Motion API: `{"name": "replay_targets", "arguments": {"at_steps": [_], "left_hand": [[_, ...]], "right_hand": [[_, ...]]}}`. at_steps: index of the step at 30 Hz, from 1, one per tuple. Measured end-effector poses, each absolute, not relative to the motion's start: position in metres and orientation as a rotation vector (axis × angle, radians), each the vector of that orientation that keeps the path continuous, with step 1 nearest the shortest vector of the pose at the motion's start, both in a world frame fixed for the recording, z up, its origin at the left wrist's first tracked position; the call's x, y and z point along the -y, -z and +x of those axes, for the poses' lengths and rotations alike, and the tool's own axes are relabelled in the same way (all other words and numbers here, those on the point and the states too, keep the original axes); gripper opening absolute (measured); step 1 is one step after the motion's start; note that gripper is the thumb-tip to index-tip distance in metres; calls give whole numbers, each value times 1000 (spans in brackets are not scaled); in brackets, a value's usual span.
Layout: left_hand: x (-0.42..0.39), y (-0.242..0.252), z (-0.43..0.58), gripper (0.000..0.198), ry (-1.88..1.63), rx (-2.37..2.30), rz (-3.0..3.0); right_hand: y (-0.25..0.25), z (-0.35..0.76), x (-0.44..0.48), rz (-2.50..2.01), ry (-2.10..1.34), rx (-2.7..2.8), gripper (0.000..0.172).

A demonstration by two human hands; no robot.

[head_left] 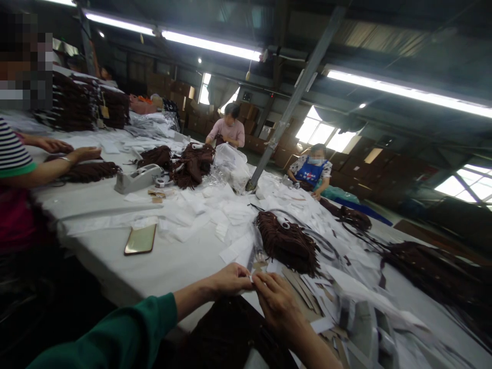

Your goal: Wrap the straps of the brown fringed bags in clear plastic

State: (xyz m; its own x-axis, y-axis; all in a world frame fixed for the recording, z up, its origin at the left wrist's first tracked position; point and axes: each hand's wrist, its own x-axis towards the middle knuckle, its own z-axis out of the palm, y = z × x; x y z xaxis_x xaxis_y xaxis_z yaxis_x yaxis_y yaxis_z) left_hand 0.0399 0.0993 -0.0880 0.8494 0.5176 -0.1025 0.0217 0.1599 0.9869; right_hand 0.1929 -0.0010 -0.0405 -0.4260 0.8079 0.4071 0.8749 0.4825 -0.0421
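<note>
My left hand (230, 279) and my right hand (277, 302) meet above the near edge of the table, fingertips pinched together. Between them shows a small white piece (251, 279), too small to name for sure. Right under my hands lies a dark brown bag (230, 333), partly hidden by my right hand and forearm. Just beyond my hands, a brown fringed bag (286, 241) rests on scattered white paper. Beside my right hand are strips of brown and white card (303, 292) and a grey tape dispenser (367, 328).
A phone (140, 240) lies on the white table (100, 256) to the left. Farther back stand another tape dispenser (138, 178) and brown fringed bags (192, 166). A metal post (295, 97) rises behind the table. Co-workers handle bags at the left and far sides.
</note>
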Motion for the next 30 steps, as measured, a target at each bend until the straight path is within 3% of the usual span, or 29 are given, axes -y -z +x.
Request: {"name": "replay_targets", "arguments": {"at_steps": [7, 20, 23, 30], "left_hand": [[-102, 94, 35, 19, -338, -482, 1241], [-98, 101, 42, 17, -404, -570, 1269], [-93, 104, 38, 17, -405, -554, 1275], [-99, 141, 31, 31, -395, -598, 1317]], "right_hand": [[65, 198, 4, -1427, 392, 2283, 40], [92, 235, 35, -1684, 211, 1883, 38], [77, 277, 70, -1890, 166, 1584, 35], [57, 399, 195, -2387, 156, 375, 52]]}}
